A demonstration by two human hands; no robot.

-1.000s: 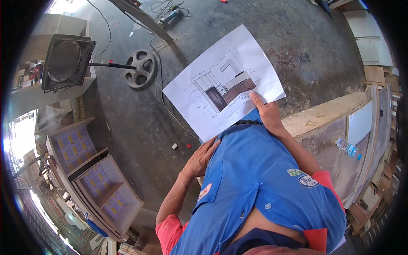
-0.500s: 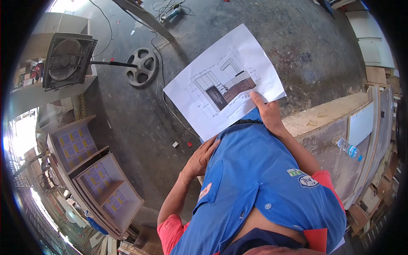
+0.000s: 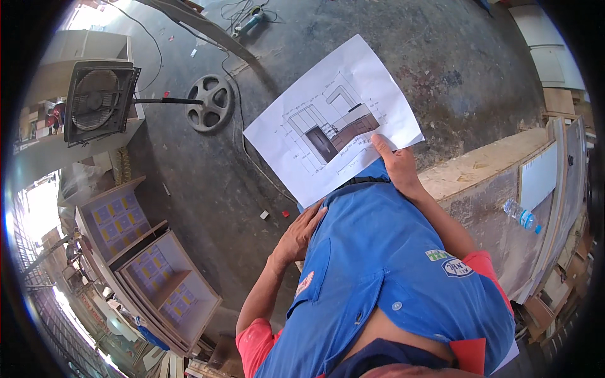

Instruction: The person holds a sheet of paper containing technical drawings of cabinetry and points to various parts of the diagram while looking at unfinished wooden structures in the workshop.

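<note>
A white sheet of paper point(image 3: 283, 135) with a printed kitchen cabinet drawing, dimension lines and handwritten notes is held out in front of my waist. My right hand point(image 3: 400, 165) grips its near right edge, thumb on top and the other fingers hidden underneath. My left hand point(image 3: 301, 234) lies against the side of my blue shirt point(image 3: 365, 252), its fingers stretched out and flat. The fingertips are close to the sheet's lower corner; whether they touch it cannot be made out.
A fan point(image 3: 97, 104) on a round-based stand point(image 3: 210, 104) is at the far left. Cabinet boxes point(image 3: 164, 277) stand lower left. On the right, a water bottle point(image 3: 522, 216) lies on a wooden board point(image 3: 479, 214). A cable point(image 3: 242, 126) and a power tool point(image 3: 252, 22) lie on the floor.
My view has shifted slightly, so the fan, cabinet boxes and bottle sit a little differently in it. Both hands and the sheet keep nearly the same position.
</note>
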